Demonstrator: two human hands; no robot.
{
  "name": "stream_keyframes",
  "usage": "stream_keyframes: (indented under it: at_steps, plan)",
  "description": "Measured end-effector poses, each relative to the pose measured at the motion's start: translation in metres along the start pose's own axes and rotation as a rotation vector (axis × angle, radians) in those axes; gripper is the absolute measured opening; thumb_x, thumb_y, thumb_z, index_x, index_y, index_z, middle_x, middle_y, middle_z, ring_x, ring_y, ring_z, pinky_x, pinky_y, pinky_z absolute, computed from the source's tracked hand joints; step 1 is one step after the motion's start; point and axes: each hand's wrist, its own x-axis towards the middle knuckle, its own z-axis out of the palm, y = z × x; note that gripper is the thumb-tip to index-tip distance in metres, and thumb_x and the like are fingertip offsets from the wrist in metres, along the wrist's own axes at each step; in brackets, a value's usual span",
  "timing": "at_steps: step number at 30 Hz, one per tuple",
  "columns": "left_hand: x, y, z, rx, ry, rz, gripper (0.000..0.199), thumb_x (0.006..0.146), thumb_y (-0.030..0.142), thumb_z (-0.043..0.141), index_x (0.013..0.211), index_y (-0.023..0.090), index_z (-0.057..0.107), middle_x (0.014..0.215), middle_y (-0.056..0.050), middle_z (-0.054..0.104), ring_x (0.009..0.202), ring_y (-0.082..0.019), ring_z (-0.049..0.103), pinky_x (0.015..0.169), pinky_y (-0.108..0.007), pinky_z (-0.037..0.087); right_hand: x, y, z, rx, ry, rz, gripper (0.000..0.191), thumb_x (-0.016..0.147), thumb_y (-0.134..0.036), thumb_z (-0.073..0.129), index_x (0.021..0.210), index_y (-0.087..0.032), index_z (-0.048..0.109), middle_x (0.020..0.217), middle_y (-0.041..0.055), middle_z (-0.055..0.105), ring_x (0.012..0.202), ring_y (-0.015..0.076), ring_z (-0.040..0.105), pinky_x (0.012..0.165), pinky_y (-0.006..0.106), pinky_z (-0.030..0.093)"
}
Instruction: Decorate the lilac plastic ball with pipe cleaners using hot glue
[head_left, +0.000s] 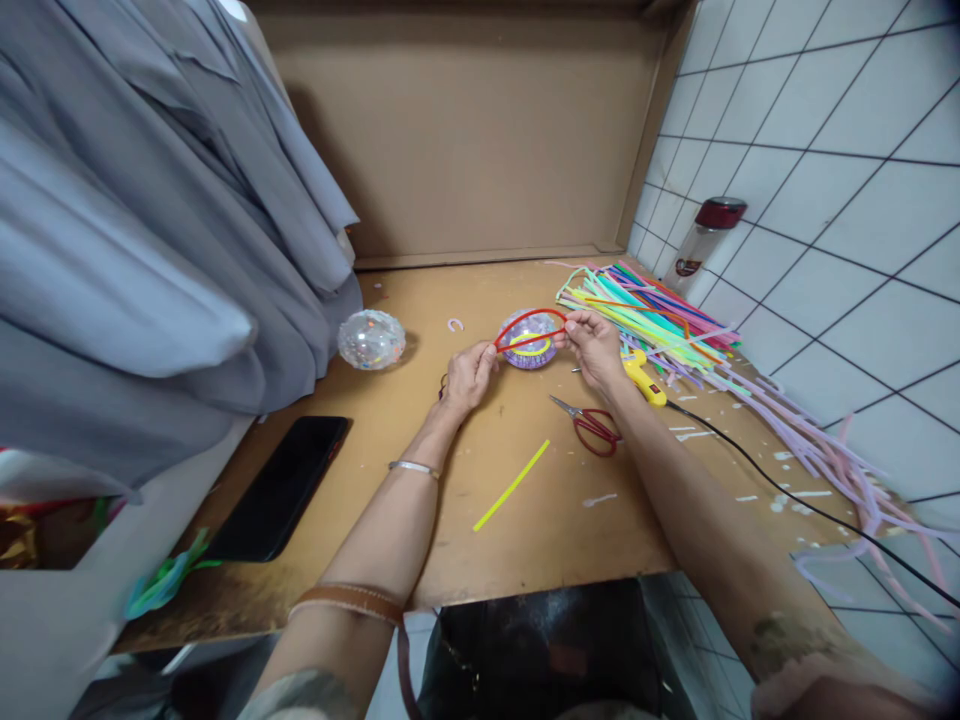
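A thin red strip [534, 343], bent into a long narrow loop, is stretched between my two hands above the table. My left hand [471, 378] pinches its left end, and my right hand [596, 348] pinches the right end. Behind the loop sits a clear and purple ball-shaped piece [526, 328] with a yellow ring on it, partly covered by the strip. Red-handled scissors [596, 432] lie beneath my right wrist. A yellow glue gun [643, 378] rests just right of that hand. One loose yellow strip [511, 486] lies nearer the table's front edge.
Colourful thin strips [645, 315] are heaped at the back right, and pale purple ones trail rightward. A clear ball [372, 339] stands at left, near a grey cloth [187, 220]. A black phone [281, 488] lies front left. A lidded bottle [701, 240] stands by the tiled wall.
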Motion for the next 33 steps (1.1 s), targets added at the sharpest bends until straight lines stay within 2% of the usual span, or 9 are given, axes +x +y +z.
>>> stream_keyframes:
  at_steps: [9,14,17,21,24,27,29,33]
  plan:
    - [0.005,-0.01,0.003,0.163,0.053,0.006,0.051,0.102,0.053,0.027,0.08,0.021,0.059,0.066,-0.003,0.058,0.064,-0.017,0.053,0.065,-0.03,0.039,-0.002,-0.002,0.0,0.002,-0.042,0.003,0.023,0.069,-0.028,0.075,0.082,-0.023,0.058,0.062,-0.0068,0.06,0.056,0.0112,0.065,0.057,0.024,0.056]
    - [0.005,-0.013,0.003,0.169,0.023,0.007,0.053,0.101,0.059,0.026,0.075,0.023,0.055,0.062,-0.002,0.052,0.062,-0.017,0.05,0.063,-0.03,0.035,0.001,0.001,-0.003,-0.037,-0.033,-0.022,0.022,0.07,-0.03,0.074,0.084,-0.023,0.058,0.064,-0.0066,0.059,0.056,0.0114,0.063,0.06,0.026,0.056]
    - [0.005,-0.014,0.004,0.153,0.046,0.0,0.055,0.1,0.062,0.024,0.074,0.023,0.052,0.061,-0.001,0.049,0.061,-0.017,0.048,0.063,-0.03,0.034,0.001,0.002,-0.004,-0.132,-0.037,-0.077,0.017,0.073,-0.03,0.07,0.085,-0.023,0.059,0.068,-0.0043,0.062,0.059,0.0126,0.062,0.062,0.028,0.055]
    - [0.005,-0.017,0.004,0.112,0.104,-0.018,0.056,0.1,0.063,0.023,0.072,0.023,0.05,0.06,0.0,0.047,0.06,-0.017,0.046,0.062,-0.03,0.033,-0.007,-0.002,-0.011,-0.471,0.053,-0.236,0.009,0.077,-0.024,0.059,0.085,-0.022,0.061,0.079,0.0012,0.066,0.072,0.017,0.062,0.074,0.033,0.054]
    - [0.006,-0.019,0.004,0.1,0.135,-0.031,0.054,0.1,0.062,0.024,0.072,0.023,0.05,0.06,0.0,0.047,0.06,-0.017,0.046,0.062,-0.03,0.033,-0.023,-0.008,-0.026,-0.863,0.16,-0.322,0.016,0.08,-0.021,0.052,0.09,-0.02,0.064,0.093,0.0082,0.068,0.091,0.0238,0.063,0.088,0.04,0.05]
    - [0.007,-0.02,0.005,0.102,0.157,-0.026,0.051,0.101,0.058,0.026,0.072,0.023,0.051,0.061,-0.001,0.049,0.06,-0.017,0.047,0.063,-0.03,0.034,-0.043,-0.014,-0.05,-1.249,0.233,-0.25,0.029,0.079,-0.018,0.05,0.104,-0.017,0.064,0.108,0.015,0.066,0.107,0.0305,0.06,0.096,0.044,0.045]
    - [0.007,-0.021,0.006,0.102,0.165,-0.024,0.051,0.101,0.056,0.027,0.073,0.022,0.051,0.062,-0.001,0.051,0.06,-0.017,0.047,0.063,-0.03,0.034,-0.053,-0.015,-0.066,-1.44,0.278,-0.158,0.035,0.079,-0.022,0.053,0.111,-0.014,0.063,0.114,0.0189,0.065,0.111,0.0354,0.057,0.095,0.048,0.044]
    - [0.006,-0.019,0.007,0.09,0.166,-0.019,0.051,0.101,0.057,0.027,0.074,0.023,0.053,0.063,-0.002,0.052,0.06,-0.017,0.046,0.063,-0.03,0.034,-0.061,-0.013,-0.084,-1.546,0.27,0.01,0.04,0.079,-0.024,0.058,0.116,-0.01,0.061,0.114,0.0219,0.066,0.107,0.037,0.06,0.09,0.046,0.047]
